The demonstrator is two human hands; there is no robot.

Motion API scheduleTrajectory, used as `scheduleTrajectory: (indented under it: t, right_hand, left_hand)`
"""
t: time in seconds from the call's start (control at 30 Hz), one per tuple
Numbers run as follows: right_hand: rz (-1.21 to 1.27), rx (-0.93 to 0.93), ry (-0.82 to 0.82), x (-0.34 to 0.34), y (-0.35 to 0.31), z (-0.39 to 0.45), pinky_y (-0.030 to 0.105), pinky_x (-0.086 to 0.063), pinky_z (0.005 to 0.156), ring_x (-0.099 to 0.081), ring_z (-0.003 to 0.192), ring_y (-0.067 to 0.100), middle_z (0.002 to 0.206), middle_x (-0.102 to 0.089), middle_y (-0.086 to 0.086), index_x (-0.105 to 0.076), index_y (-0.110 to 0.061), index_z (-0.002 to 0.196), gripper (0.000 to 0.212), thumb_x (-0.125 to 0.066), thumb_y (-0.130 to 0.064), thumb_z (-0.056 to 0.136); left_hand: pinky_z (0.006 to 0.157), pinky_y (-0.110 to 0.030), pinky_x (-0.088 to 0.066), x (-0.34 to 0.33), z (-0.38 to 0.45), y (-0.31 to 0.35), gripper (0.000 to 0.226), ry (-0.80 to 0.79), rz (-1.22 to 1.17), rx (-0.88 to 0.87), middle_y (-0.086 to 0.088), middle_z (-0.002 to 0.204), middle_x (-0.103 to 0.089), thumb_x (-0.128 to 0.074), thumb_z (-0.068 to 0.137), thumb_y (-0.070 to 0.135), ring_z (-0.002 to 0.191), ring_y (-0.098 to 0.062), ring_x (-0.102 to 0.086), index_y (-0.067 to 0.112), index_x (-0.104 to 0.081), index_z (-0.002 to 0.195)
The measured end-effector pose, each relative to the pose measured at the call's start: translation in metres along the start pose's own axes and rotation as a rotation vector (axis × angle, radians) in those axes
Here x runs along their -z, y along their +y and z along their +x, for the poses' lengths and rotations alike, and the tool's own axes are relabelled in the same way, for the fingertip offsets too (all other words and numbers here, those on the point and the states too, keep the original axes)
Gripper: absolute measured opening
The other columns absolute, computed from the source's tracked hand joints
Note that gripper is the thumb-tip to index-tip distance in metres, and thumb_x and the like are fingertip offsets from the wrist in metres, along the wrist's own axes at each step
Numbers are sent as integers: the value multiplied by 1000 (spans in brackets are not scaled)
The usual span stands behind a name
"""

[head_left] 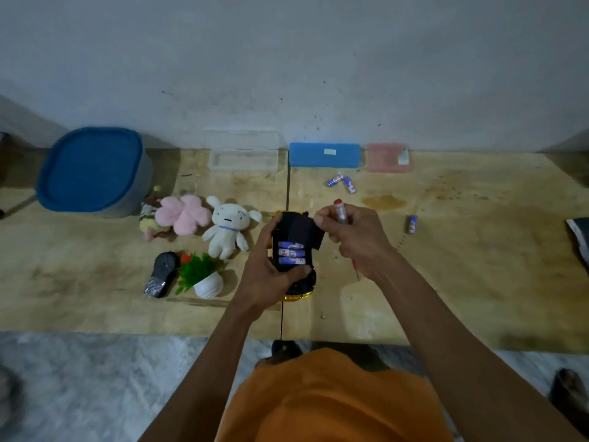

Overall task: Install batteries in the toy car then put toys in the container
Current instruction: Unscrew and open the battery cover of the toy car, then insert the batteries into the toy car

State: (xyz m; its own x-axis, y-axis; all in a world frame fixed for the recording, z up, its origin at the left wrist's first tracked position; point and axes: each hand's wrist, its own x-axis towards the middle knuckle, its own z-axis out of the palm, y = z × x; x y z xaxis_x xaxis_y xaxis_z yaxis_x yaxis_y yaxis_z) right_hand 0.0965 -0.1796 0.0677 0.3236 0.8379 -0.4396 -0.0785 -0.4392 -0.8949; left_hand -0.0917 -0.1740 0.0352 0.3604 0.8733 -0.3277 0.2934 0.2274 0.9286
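A yellow toy car [294, 295] lies upside down, its black underside facing me. My left hand [267, 269] grips it round the side. Three blue batteries [291, 252] sit in its open compartment. My right hand [353, 237] holds a red-handled screwdriver [340, 212] in its curled fingers and pinches the black battery cover [314, 232] at the car's edge. Loose batteries [341, 181] lie further back, and one more battery [413, 224] lies to the right. A clear container [243, 161] stands at the wall.
Left of the car lie a white plush [226, 229], a pink plush flower [185, 213], a small doll [148, 220], a potted plastic plant [204, 275] and a dark toy [162, 274]. A blue-lidded tub [92, 170], a blue lid [324, 154] and a pink box [387, 157] stand by the wall.
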Motion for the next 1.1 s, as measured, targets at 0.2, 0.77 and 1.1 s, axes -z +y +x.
scheduleTrajectory:
  t: [0.2, 0.77, 1.1]
  right_hand:
    - [-306, 29, 118, 32, 36, 70, 23, -49, 70, -63, 77, 8, 82, -74, 2, -75, -8, 79, 4, -75, -11, 83]
    - [-516, -182, 137, 1, 96, 93, 32, -40, 68, -57, 76, 29, 78, -61, 12, -54, -8, 70, 25, -64, -23, 88]
    - [-641, -47, 244, 22, 101, 86, 18, -37, 71, -69, 89, 26, 95, -74, 12, -69, -5, 107, 24, -71, -11, 84]
  left_hand:
    - [81, -25, -61, -5, 24, -4, 97, 112, -16, 85, 44, 109, -60, -81, 76, -8, 101, -1, -69, 32, -36, 151]
    - [92, -40, -60, 9, 59, -7, 99, 38, -29, 167, 36, 114, -57, -84, 74, -5, 104, -6, -69, 36, -36, 151]
    - [91, -42, -60, -1, 63, -8, 98, 15, -113, 167, 37, 116, -56, -82, 76, -7, 108, -13, -69, 40, -37, 149]
